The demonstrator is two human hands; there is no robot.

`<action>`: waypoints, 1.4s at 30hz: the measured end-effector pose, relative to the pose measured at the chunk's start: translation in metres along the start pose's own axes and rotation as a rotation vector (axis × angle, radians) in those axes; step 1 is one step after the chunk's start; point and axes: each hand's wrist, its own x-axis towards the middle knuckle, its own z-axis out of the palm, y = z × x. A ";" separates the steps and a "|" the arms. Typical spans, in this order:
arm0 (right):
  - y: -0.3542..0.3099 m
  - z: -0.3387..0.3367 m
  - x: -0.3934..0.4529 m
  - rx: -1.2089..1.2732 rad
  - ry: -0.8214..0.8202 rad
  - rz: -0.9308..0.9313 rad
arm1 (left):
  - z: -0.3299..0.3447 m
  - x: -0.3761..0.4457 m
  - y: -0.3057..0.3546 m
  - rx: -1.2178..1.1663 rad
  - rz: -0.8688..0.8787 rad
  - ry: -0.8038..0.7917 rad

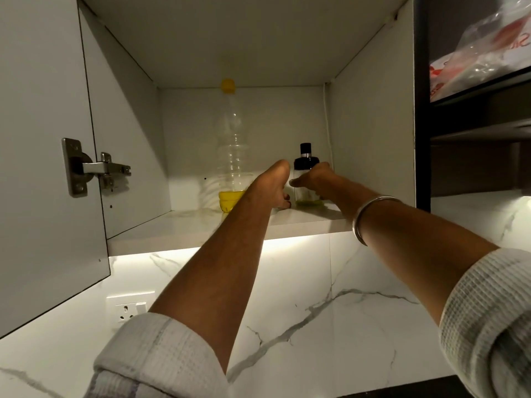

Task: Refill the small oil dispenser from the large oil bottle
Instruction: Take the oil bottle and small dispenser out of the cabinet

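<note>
The large oil bottle [232, 145] stands upright at the back of an open wall cabinet. It is clear plastic with a yellow cap, and only a little yellow oil sits at its bottom. To its right stands the small oil dispenser [305, 158], clear glass with a black top and a thin layer of oil at its base. My right hand [314, 179] grips the dispenser's body, thumb across the front. My left hand [273, 182] is between bottle and dispenser, bent down at the wrist, its fingertips on the shelf, holding nothing.
The cabinet shelf [201, 225] has bare room at left and front. The cabinet door [43, 139] hangs open at left on a metal hinge [94, 168]. Below are a marble backsplash [316, 282] and a wall socket [129, 307]. Plastic bags [482, 53] fill the shelf at right.
</note>
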 end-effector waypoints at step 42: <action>0.005 -0.125 -0.210 0.147 -0.155 -0.313 | 0.060 -0.216 -0.054 -0.685 0.017 -0.094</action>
